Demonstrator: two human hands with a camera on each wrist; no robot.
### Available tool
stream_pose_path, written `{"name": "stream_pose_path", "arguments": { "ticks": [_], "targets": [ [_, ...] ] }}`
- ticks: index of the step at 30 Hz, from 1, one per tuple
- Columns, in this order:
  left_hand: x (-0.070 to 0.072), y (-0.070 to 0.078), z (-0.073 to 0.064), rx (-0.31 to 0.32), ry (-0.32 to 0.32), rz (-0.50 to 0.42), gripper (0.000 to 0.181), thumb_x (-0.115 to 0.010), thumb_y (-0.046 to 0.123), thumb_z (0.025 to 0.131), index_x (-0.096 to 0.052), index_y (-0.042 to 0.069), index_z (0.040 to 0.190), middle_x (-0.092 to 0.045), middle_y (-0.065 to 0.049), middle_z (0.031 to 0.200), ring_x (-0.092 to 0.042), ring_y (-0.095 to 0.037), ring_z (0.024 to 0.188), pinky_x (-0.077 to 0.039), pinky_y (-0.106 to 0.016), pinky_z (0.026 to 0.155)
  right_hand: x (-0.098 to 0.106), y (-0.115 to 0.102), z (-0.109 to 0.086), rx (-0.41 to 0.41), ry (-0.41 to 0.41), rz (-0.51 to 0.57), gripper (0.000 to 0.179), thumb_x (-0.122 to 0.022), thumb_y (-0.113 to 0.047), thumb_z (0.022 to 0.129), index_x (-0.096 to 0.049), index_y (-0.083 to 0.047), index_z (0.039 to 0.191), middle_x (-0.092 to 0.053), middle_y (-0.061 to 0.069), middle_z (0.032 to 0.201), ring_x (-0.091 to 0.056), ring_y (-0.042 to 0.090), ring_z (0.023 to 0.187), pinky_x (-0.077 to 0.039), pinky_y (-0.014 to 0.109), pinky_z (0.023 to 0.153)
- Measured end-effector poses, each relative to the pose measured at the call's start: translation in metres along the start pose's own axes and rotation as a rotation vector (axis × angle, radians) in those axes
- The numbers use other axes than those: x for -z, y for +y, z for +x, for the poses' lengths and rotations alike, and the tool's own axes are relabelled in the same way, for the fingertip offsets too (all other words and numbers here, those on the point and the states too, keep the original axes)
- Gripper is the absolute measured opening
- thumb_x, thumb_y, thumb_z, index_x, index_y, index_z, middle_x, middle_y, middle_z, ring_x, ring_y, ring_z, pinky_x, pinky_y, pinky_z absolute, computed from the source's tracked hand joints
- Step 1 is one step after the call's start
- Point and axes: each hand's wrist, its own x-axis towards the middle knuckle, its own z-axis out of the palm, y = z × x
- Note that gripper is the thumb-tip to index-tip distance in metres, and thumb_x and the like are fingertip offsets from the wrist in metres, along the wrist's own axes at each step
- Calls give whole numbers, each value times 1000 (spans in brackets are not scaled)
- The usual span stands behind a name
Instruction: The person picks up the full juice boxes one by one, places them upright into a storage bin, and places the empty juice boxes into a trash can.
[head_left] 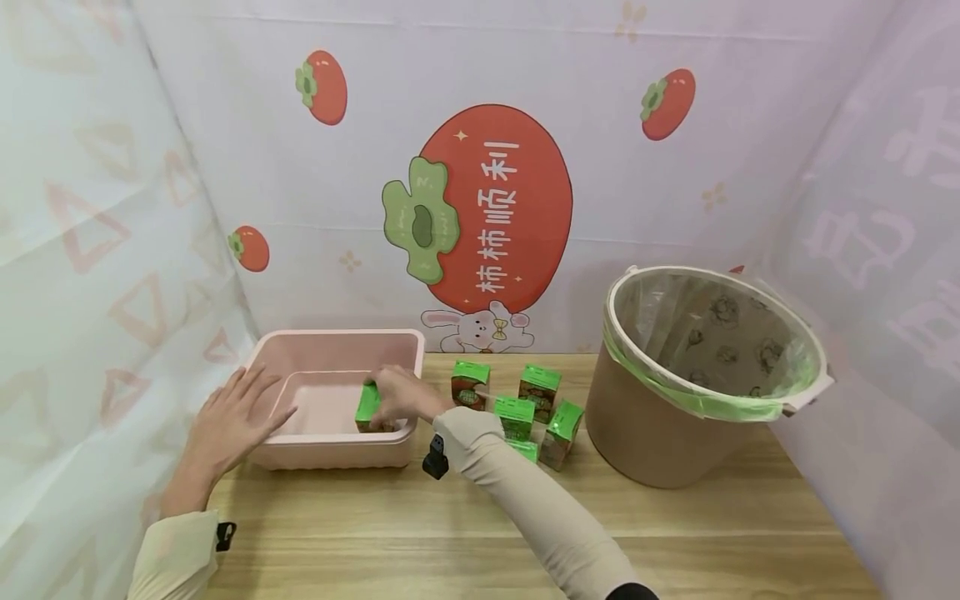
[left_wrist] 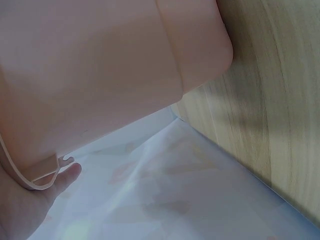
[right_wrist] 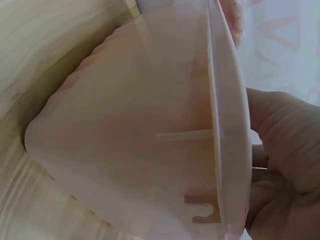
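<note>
A pink plastic basin [head_left: 337,438] stands on the left of the wooden table. My left hand [head_left: 232,421] rests at its left rim, fingers spread and straight; in the left wrist view the thumb [left_wrist: 69,175] extends past the rim. Reaching over the right side, my right hand [head_left: 401,394] grips a small green-topped box [head_left: 367,402] inside the basin's front right corner. Part of this box is hidden by the fingers. In the right wrist view the basin wall [right_wrist: 125,110] hides the box, and the right hand [right_wrist: 292,145] shows beyond the rim.
Several similar boxes [head_left: 540,383] with green tops and brown sides stand right of the basin, partly behind my right forearm. Farther right is a tall brown bin [head_left: 645,433] lined with a clear greenish bag. Printed cloth walls [head_left: 615,200] enclose the table [head_left: 360,533].
</note>
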Motion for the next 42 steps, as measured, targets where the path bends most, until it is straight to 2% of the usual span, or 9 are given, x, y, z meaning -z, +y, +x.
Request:
{"name": "stream_pose_path", "arguments": {
  "ticks": [11,20,23,26,28,30,32,34,42],
  "targets": [
    [-5,1,-3,-19,14,6,62,-65,48,101,-53,9,147,-41,-26,162,-31,-53,150,-31,-73,109,-7,2,6,13,-41,-63,45,-94,-13,80,-72,-3,118,-59,-4,88,-50,7,76,-41,14,62],
    [-6,5,0,-30,20,4,60,-65,48,101,-55,9,146,-42,-25,162,-33,-53,149,-32,-73,109,-5,0,1,-30,-69,-80,34,-92,-12,84,-68,-6,107,-57,-4,87,-50,7,76,-41,15,61],
    [-7,5,1,-35,19,10,60,-65,48,101,-55,9,146,-42,-26,161,-34,-53,148,-32,-72,109,-4,-1,0,-35,-78,-75,42,-90,-15,86,-67,-4,120,-63,0,99,-49,7,76,-41,15,60],
    [-7,5,2,-36,20,10,60,-65,47,101,-55,9,146,-42,-26,161,-34,-54,148,-32,-73,109,-2,-1,-1,-32,-84,-44,65,-88,-17,90,-58,-1,146,-65,7,134,-52,9,79,-43,16,60],
    [-7,5,2,-36,25,12,60,-65,47,101,-55,9,146,-43,-26,160,-34,-54,148,-33,-73,108,1,1,-2,-30,-77,-33,78,-87,-19,91,-48,-3,157,-55,10,153,-59,10,93,-47,15,69],
    [-6,5,2,-35,30,14,60,-65,47,101,-55,8,145,-43,-26,160,-34,-54,148,-33,-73,108,6,3,-5,-18,-61,-29,83,-86,-20,91,-44,-2,160,-46,13,163,-62,14,117,-50,15,88],
    [-5,5,3,-37,33,21,60,-65,48,101,-56,8,145,-44,-26,160,-35,-54,147,-34,-72,108,11,6,-10,-1,-39,-27,83,-86,-22,92,-43,-1,160,-42,15,165,-53,21,140,-44,20,109],
    [-4,5,3,-37,34,24,60,-65,48,101,-56,8,145,-44,-26,159,-36,-54,147,-34,-72,108,19,9,-16,8,-18,-19,81,-84,-22,93,-43,1,159,-41,17,165,-41,27,152,-34,28,122],
    [-2,0,-1,-74,43,49,59,-65,44,101,-54,8,147,-45,-28,157,-38,-58,143,-36,-71,105,41,21,-50,-2,72,77,78,-80,-19,96,-41,-3,161,-36,17,168,-40,32,153,-38,46,122]
  ]
}}
